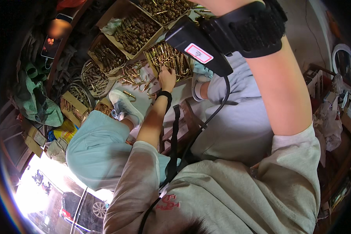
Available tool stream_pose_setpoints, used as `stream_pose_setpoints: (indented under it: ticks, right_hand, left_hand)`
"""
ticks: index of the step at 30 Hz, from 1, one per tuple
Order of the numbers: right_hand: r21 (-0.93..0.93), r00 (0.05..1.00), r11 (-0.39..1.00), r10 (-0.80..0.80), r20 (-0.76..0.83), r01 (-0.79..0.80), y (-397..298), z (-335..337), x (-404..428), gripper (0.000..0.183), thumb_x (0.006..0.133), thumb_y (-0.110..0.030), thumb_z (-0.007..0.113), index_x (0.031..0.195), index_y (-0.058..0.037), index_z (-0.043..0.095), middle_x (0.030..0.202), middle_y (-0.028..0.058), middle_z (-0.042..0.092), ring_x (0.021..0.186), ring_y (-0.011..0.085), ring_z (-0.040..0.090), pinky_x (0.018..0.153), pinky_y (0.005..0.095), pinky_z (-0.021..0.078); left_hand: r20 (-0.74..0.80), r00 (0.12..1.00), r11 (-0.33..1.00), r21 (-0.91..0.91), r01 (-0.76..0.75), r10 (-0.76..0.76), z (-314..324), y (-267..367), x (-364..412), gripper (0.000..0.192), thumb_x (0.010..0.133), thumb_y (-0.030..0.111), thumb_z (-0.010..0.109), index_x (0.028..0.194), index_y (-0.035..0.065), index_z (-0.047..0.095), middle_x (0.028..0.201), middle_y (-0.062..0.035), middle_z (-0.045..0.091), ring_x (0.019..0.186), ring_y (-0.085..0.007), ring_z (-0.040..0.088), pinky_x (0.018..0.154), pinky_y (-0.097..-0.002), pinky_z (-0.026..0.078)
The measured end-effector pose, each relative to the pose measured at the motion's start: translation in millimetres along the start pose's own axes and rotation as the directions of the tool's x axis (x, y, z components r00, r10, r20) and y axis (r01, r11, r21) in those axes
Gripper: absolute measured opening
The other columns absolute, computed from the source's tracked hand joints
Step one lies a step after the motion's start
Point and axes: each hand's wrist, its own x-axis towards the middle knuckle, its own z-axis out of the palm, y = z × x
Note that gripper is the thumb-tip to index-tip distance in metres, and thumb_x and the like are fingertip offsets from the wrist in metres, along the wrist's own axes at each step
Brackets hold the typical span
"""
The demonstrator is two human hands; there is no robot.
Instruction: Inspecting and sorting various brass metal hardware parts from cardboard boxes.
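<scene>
My left hand [167, 78] reaches down to the near side of a cardboard box [154, 69] packed with brass-coloured hook bolts [163, 55]. Its fingertips rest among the bent hook ends; whether they pinch one is hidden. Several loose hook bolts [133, 74] lie in a pile on the floor just left of the box. One more hook bolt [130, 95] lies apart, beside my left shoe [122, 102]. My right forearm, with a black strapped device [199, 44] at the wrist, crosses the upper right, and the right hand is out of view past the top edge.
Larger cartons of bolts [136, 32] stand behind, with a smaller bolt box [106, 55] and a round container [95, 79] at left. A black cable [219, 108] hangs from the wrist device. A wooden stool part [190, 114] stands between my legs. A phone [53, 44] lies far left.
</scene>
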Motion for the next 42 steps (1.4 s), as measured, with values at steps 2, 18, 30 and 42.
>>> stream_pose_setpoints:
  ticks: [2,18,30,42]
  right_hand:
    - [-0.001,1.000,1.000,-0.004,0.007,0.004,0,1,0,0.027,0.080,-0.013,0.046,0.077,0.0121,0.057,0.072,0.0288,0.058,0.073,0.0376,0.060,0.067,0.0393,0.0470]
    - [-0.009,0.999,0.999,0.043,-0.002,-0.043,-3,4,1,0.027,0.081,-0.013,0.047,0.077,0.0120,0.057,0.072,0.0288,0.057,0.072,0.0376,0.060,0.066,0.0393,0.0476]
    - [-0.069,0.999,0.997,-0.036,0.002,0.036,2,5,2,0.026,0.080,-0.013,0.046,0.077,0.0116,0.057,0.072,0.0292,0.057,0.073,0.0379,0.060,0.066,0.0392,0.0474]
    - [-0.031,0.983,0.984,-0.176,0.043,0.178,8,11,-1,0.026,0.079,-0.012,0.045,0.080,0.0100,0.059,0.072,0.0284,0.057,0.073,0.0371,0.060,0.067,0.0373,0.0478]
  left_hand:
    - [0.005,1.000,0.993,0.115,0.018,-0.019,2,4,-1,0.034,0.073,0.019,0.064,0.093,-0.0014,0.045,0.077,-0.0220,0.059,0.076,-0.0376,0.059,0.065,-0.0443,0.047]
    - [-0.015,1.000,0.997,-0.073,-0.001,0.000,3,-11,-6,0.030,0.070,-0.004,0.060,0.097,0.0030,0.051,0.071,-0.0205,0.055,0.072,-0.0378,0.055,0.065,-0.0422,0.043]
    - [-0.068,0.988,0.978,0.167,-0.126,0.139,9,-2,-8,0.027,0.074,-0.003,0.051,0.101,0.0001,0.048,0.090,-0.0254,0.053,0.085,-0.0402,0.054,0.072,-0.0452,0.045]
    - [-0.543,0.822,0.969,0.053,0.240,-0.174,-16,-24,-25,0.031,0.069,0.007,0.054,0.098,-0.0012,0.046,0.098,-0.0226,0.045,0.091,-0.0382,0.045,0.079,-0.0452,0.035]
